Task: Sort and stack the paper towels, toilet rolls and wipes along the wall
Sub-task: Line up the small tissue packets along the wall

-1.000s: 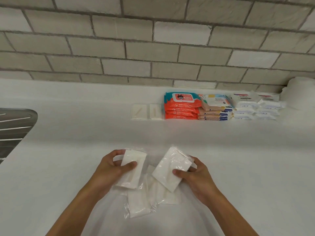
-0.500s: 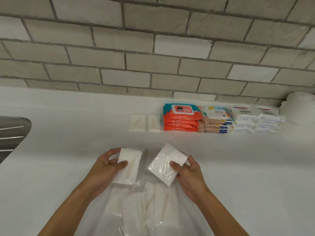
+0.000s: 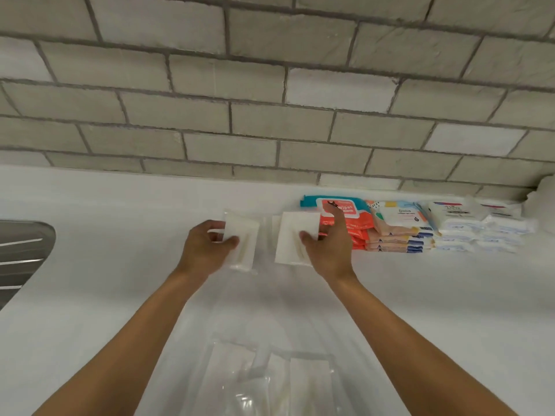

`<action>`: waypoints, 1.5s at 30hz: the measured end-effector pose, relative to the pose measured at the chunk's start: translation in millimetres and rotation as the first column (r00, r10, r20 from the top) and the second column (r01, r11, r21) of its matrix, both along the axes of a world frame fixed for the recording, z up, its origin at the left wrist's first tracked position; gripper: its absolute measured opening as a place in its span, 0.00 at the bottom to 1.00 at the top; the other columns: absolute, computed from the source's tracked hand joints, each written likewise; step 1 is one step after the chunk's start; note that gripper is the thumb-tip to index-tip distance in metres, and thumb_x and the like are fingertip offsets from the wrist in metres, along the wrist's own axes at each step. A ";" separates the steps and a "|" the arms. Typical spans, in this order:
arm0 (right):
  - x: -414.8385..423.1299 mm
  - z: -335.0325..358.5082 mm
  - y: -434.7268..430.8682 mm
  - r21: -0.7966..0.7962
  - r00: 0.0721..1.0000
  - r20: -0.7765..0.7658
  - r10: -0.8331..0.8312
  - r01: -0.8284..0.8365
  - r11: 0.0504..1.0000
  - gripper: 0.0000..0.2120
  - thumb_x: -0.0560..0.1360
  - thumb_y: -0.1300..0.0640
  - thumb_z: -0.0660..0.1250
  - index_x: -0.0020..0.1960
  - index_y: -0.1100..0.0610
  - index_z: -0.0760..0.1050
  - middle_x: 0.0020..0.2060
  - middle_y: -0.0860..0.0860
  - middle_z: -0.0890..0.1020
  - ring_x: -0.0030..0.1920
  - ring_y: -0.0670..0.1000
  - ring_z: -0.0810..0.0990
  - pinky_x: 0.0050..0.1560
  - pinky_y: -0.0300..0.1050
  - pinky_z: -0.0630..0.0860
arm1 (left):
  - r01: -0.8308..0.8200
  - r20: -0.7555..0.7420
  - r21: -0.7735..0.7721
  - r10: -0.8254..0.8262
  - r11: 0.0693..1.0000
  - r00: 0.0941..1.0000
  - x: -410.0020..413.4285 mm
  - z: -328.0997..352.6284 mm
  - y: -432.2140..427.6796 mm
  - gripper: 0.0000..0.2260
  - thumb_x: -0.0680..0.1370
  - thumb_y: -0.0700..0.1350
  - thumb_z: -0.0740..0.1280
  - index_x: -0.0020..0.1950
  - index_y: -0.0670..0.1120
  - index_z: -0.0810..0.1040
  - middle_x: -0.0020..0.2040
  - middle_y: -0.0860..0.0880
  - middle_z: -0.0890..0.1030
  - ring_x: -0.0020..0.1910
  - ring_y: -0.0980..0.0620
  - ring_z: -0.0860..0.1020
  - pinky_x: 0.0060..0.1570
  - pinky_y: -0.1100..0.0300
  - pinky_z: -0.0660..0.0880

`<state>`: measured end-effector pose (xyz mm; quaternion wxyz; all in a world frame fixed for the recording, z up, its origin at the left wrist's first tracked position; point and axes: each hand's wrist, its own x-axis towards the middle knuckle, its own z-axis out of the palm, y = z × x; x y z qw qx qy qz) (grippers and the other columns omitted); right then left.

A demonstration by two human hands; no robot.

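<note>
My left hand (image 3: 207, 250) grips a small white tissue pack (image 3: 242, 241) in clear wrap. My right hand (image 3: 329, 250) grips a second white tissue pack (image 3: 292, 241). Both packs are held out near the wall, over the spot left of the orange wipes stack (image 3: 357, 223), where two small white packs lie mostly hidden behind them. Right of the orange stack are a peach and blue wipes stack (image 3: 399, 232) and white wipes packs (image 3: 477, 232). Several more clear-wrapped tissue packs (image 3: 270, 379) lie on the counter between my forearms.
A white counter (image 3: 120, 280) runs along a grey brick wall (image 3: 270, 115). A steel sink drainer (image 3: 21, 259) sits at the left edge. A white paper roll (image 3: 545, 193) is partly visible at the far right by the wall.
Both hands have carried their tissue packs from the near pile forward to the wall, beside the orange wipes stack. The view has tilted up.
</note>
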<state>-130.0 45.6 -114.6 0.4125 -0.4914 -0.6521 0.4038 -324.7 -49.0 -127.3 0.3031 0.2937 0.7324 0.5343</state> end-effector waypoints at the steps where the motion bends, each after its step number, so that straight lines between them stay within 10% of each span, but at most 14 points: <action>1: -6.8 -0.4 6.6 0.030 0.999 0.039 0.005 -0.006 1.000 0.31 0.73 0.66 0.71 0.71 0.54 0.62 0.58 0.50 0.77 0.55 0.49 0.78 0.39 0.25 0.73 | -0.008 -0.024 -0.010 0.008 1.000 1.000 -3.2 -1.4 8.3 0.14 0.73 0.39 0.75 0.57 0.44 0.78 0.45 0.44 0.83 0.41 0.46 0.81 0.37 0.60 0.76; 10: -58.0 -4.9 45.7 0.210 0.790 0.610 -0.061 -0.087 0.974 0.18 0.75 0.59 0.69 0.63 0.51 0.70 0.60 0.53 0.75 0.57 0.53 0.77 0.57 0.44 0.78 | -0.024 -0.293 -0.113 -0.010 0.993 0.956 -18.2 -9.9 63.7 0.20 0.73 0.44 0.75 0.61 0.43 0.73 0.44 0.48 0.78 0.43 0.48 0.78 0.42 0.60 0.75; 23: -83.1 -44.2 66.7 0.202 0.789 0.610 0.077 -0.249 0.947 0.23 0.73 0.69 0.60 0.67 0.61 0.66 0.65 0.54 0.62 0.61 0.64 0.71 0.53 0.47 0.70 | -0.054 -0.303 -0.145 0.008 0.988 0.953 -23.6 -51.7 98.4 0.23 0.75 0.44 0.73 0.66 0.44 0.67 0.49 0.45 0.78 0.46 0.48 0.78 0.39 0.66 0.72; 29: -86.9 -49.8 63.5 0.186 0.593 0.805 0.010 -0.269 0.945 0.25 0.78 0.58 0.66 0.72 0.54 0.62 0.73 0.55 0.60 0.73 0.60 0.59 0.68 0.49 0.67 | -0.106 -0.506 -0.268 -0.046 0.958 0.862 -25.0 -64.3 96.7 0.22 0.74 0.56 0.70 0.63 0.48 0.71 0.54 0.50 0.79 0.58 0.48 0.72 0.47 0.55 0.75; 45: -63.9 -74.3 29.9 0.088 0.534 0.815 0.226 -0.500 0.862 0.22 0.84 0.54 0.53 0.77 0.55 0.58 0.78 0.54 0.56 0.79 0.55 0.49 0.75 0.44 0.43 | 0.121 -0.564 -0.228 -0.232 0.966 0.793 -34.4 -91.7 63.7 0.38 0.68 0.65 0.72 0.74 0.53 0.67 0.72 0.53 0.69 0.71 0.49 0.63 0.70 0.56 0.62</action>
